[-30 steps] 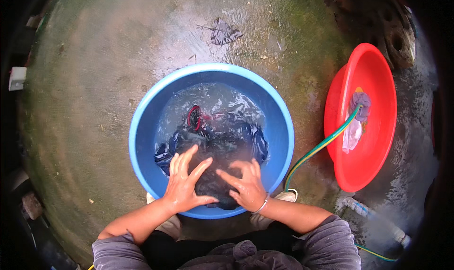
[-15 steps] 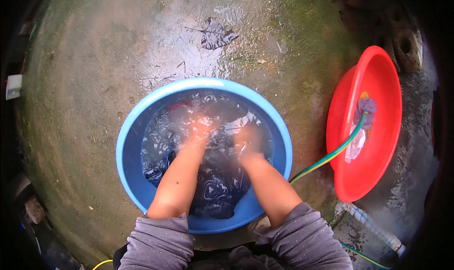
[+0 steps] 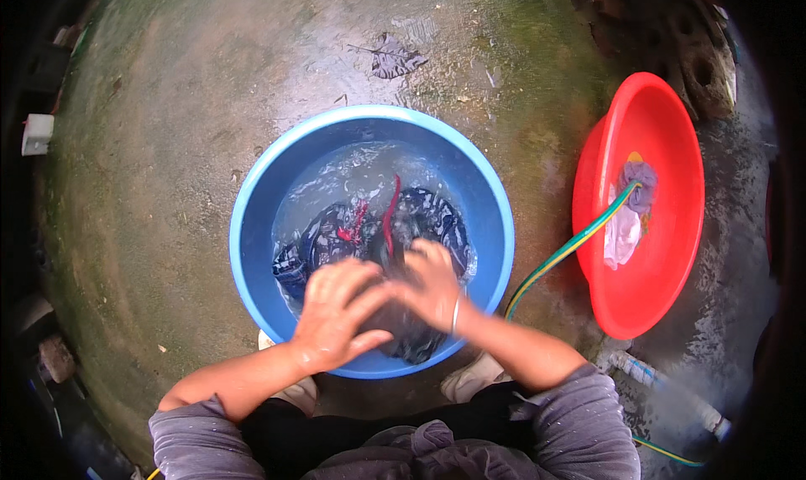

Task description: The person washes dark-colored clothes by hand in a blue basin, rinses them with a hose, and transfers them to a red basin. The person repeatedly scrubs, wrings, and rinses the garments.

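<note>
A blue plastic basin [image 3: 241, 245] holds cloudy water and a soaked dark garment [image 3: 336, 232]. Two red strips or cords, one of them a long strip [image 3: 390, 215], show on the wet cloth. Above the near half of the basin is my left hand [image 3: 337, 308], its fingers spread and thumb apart, holding nothing. My right hand [image 3: 432, 287] is beside it, slightly blurred, fingers apart and nothing seen in them; a thin pale bracelet circles that wrist. Both hands are out of the water. Part of the cloth lies hidden beneath them.
To the right, a red basin [image 3: 594, 266] stands tilted, with a greyish-purple cloth [image 3: 640, 186] and a white cloth [image 3: 623, 236] inside. A green-and-yellow hose [image 3: 579, 241] runs into it. A large leaf [image 3: 393, 57] lies on wet concrete [image 3: 185, 178]; a pale pipe [image 3: 667, 396] is at lower right.
Both my hands have come up out of the water and drawn back toward me. The garment now shows bunched in the basin's middle, with its red strips visible.
</note>
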A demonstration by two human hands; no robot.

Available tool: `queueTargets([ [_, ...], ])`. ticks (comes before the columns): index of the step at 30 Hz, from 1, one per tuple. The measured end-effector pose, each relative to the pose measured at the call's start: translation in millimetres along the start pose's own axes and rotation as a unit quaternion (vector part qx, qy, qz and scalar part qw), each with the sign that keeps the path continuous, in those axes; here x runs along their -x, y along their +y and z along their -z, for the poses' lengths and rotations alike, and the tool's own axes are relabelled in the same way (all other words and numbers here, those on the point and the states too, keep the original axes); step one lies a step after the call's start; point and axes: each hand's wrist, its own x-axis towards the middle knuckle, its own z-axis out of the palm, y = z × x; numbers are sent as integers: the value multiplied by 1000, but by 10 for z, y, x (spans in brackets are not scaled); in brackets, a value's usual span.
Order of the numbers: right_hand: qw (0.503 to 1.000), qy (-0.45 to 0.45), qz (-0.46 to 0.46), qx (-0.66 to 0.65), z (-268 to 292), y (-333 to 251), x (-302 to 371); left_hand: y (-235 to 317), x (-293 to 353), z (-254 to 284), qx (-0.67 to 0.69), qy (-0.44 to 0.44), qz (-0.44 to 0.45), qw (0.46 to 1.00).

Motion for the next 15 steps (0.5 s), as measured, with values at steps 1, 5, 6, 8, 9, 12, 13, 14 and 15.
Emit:
queueTargets([
  [1,999,26,33,11,-9,-160,224,-44,127,-49,-17,-19,71,997],
  [5,997,6,25,69,-315,-122,643,-159,334,-501,17,-107,89,990],
  [6,997,18,-1,77,-386,-80,521,-183,233,-576,-12,-87,126,988],
  [8,993,46,-29,100,-465,59,277,-313,-72,-736,-35,-23,153,987],
  [9,993,67,-24,94,-460,132,144,-402,-197,-776,-36,6,144,989],
  [12,986,52,-96,129,-466,285,-151,-610,-466,-894,-52,58,121,990],
  [13,984,53,-117,122,-448,329,-274,-698,-615,-901,-45,65,131,988],
  [14,981,44,-156,106,-418,349,-403,-750,-750,-890,-7,38,177,984],
  [15,976,35,-193,90,-370,347,-580,-841,-867,-943,-8,76,207,975],
])
